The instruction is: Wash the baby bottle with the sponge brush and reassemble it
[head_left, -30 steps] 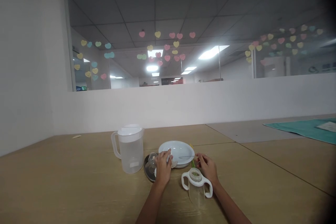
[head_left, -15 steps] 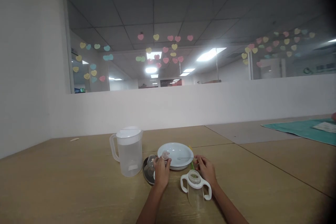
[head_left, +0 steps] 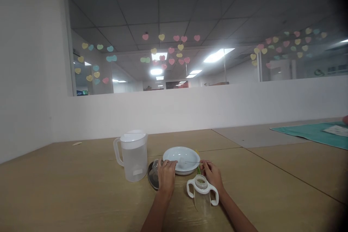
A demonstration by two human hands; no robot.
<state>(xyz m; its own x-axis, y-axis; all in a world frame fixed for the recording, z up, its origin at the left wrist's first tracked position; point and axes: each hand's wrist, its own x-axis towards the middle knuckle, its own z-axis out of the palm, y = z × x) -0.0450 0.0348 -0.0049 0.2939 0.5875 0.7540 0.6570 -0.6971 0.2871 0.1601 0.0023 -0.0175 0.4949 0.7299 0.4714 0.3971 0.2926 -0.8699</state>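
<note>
Grip of the right hand [head_left: 213, 175] is closed on one end of a thin rod [head_left: 192, 162], apparently to keep its tip over the bowl [head_left: 187, 153]; the left hand [head_left: 166, 177] is at the bowl's edge, its hold not determinable, the two-handled cup [head_left: 201, 190] standing nearby.

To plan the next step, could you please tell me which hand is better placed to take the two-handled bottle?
Probably the right hand: it is nearer, its wrist beside the bottle, though it holds a thin rod. The left hand is farther off, by the bowl.
</note>
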